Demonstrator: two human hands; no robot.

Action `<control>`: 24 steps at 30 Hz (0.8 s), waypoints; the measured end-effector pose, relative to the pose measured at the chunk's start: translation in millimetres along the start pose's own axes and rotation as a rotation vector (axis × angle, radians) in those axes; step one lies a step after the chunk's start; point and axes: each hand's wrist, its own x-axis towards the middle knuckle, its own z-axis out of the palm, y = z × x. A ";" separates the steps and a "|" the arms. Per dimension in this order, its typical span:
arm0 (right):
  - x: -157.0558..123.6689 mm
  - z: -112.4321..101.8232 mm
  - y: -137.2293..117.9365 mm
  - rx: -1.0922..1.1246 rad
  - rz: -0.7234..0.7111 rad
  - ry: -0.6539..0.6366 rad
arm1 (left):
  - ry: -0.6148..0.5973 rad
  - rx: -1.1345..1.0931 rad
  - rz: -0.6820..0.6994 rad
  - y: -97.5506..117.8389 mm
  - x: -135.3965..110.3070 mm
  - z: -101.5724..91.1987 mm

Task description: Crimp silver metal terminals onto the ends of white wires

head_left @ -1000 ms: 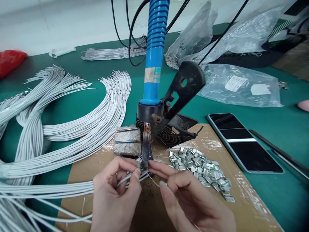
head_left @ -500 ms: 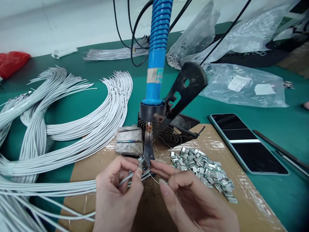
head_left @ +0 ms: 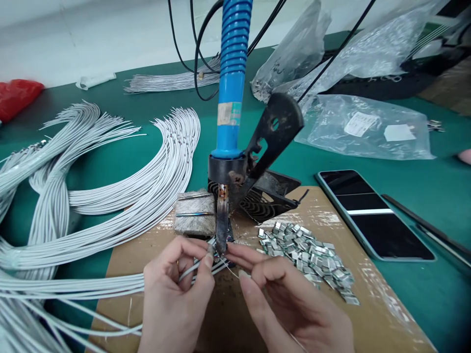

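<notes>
A blue soldering iron (head_left: 228, 132) is fixed tip-down in a black holder (head_left: 270, 135). My left hand (head_left: 176, 289) is closed, pinching a white cable (head_left: 188, 272) with its end just left of the dark iron tip (head_left: 221, 230). On the other side, my right hand (head_left: 294, 299) is closed around a thin solder wire (head_left: 231, 271), which runs up to the tip. Its index fingertip is close beside the tip. Fingers and iron hide the exact joint at the cable end. More white cables (head_left: 91, 282) pass behind and under my left hand.
Small metal connectors (head_left: 307, 257) are heaped on the cardboard (head_left: 371, 294) at right, near a phone (head_left: 371, 211) and tweezers (head_left: 427, 228). A cleaning pad (head_left: 194, 223) sits left of the iron. Bundled white cables (head_left: 176, 166) and plastic bags (head_left: 368, 130) lie behind. Part of another hand (head_left: 465, 157) shows at far right.
The whole view has shifted slightly, so the iron and holder appear farther left. Both hands keep nearly the same pose at the tip, still gripping the cable and the solder wire.
</notes>
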 end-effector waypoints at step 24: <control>-0.1 -3.8 6.5 0.021 -0.061 -0.033 | -0.005 -0.023 -0.001 -1.2 -0.3 -0.5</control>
